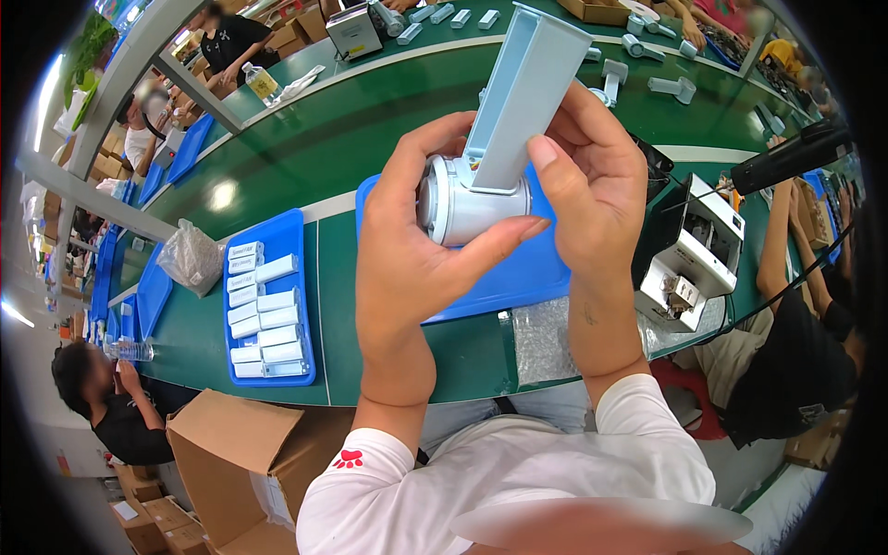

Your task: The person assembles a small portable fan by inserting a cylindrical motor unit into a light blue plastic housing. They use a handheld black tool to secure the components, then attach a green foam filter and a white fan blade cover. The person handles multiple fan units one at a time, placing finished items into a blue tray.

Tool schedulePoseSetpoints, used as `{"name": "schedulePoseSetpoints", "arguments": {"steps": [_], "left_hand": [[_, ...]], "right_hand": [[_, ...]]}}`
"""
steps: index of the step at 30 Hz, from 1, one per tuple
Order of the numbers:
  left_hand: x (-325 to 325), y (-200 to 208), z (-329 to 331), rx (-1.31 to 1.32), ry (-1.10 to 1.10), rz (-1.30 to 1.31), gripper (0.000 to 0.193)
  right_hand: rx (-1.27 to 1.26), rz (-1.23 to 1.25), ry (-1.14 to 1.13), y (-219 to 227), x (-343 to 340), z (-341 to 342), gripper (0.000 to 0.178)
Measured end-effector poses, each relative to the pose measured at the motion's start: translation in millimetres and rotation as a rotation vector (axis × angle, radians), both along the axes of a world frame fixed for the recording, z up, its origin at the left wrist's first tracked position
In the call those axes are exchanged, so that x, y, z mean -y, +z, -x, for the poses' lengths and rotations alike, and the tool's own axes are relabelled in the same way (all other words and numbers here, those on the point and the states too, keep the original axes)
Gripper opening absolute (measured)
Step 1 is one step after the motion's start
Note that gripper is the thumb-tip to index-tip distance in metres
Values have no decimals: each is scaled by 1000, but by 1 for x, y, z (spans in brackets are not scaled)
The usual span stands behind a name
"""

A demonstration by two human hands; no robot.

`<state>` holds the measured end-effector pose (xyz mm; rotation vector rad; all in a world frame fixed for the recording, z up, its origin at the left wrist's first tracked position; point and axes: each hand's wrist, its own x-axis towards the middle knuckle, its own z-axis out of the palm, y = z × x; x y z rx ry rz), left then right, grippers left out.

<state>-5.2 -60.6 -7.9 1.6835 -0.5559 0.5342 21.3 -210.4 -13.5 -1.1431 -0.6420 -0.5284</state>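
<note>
Pale-blue device (pixel 507 148): upper middle of frame, handle (pixel 541 69) up, leaning right
Left hand (pixel 398 236): grip clamped round its drum (pixel 490 211), prob taking the weight
Right hand (pixel 603 180): grip closed on handle, likely just steadying

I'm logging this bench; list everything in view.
Round-headed housing: 1, pale blue, held at centre.
Trays: several, blue, beneath housing and leftward.
Handle pieces: over ten, pale blue, left tray.
Plastic bag: 1, clear, left of tray.
Opened machine: 1, white and black, right.
Cylindrical device: 1, black, upper right.
Bottles: 2, clear, left.
Workbench: at least 1, green, centre.
Loose parts: several, pale blue, far side.
Frame: 1, grey, left.
Cardboard boxes: several, brown, lower left, background.
People: several, mixed clothing, around.
Left hand, right hand: 1 each, bare, on housing.
</note>
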Motion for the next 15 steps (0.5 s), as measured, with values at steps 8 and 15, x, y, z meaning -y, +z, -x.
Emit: {"name": "schedulePoseSetpoints", "arguments": {"steps": [8,15], "left_hand": [[1,-2,0,27,17,3,76],[2,-1,1,14,1,13,76]], "right_hand": [[15,-15,-8,0,0,0,47],[26,-10,-11,-1,1,2,47]]}}
